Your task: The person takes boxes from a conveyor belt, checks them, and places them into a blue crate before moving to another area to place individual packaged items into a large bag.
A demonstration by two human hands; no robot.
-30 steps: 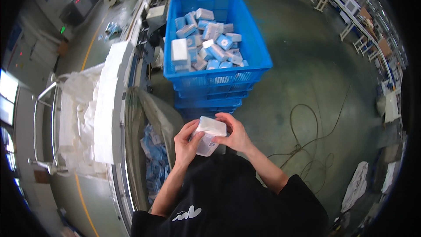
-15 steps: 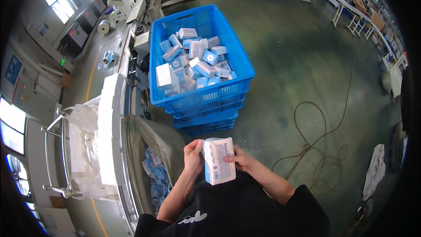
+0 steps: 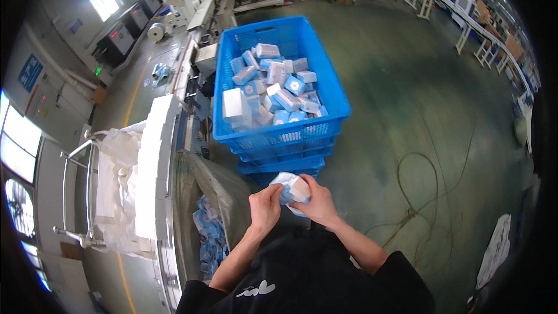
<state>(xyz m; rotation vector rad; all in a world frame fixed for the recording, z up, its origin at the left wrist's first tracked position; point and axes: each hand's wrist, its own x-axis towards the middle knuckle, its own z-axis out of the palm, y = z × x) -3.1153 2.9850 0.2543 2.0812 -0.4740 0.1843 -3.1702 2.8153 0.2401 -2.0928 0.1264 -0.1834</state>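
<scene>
So both hands, left hand [image 3: 264, 206] and right hand [image 3: 314, 203], are closed around one small box [image 3: 292, 189], peeling its wrapper, just off the near edge of the blue crate [image 3: 279, 134]. Crate looks mostly full, so I'd guess plenty left; some wrappers already in the bag [image 3: 212, 238].

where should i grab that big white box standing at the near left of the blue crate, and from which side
Probably from above, by its two broad faces near the top edge. The white box stands upright against the left wall of the blue crate, rising above the loose small blue-and-white packs around it. Its top is exposed, while the wall and packs crowd its lower part, so a side approach looks blocked.
</scene>
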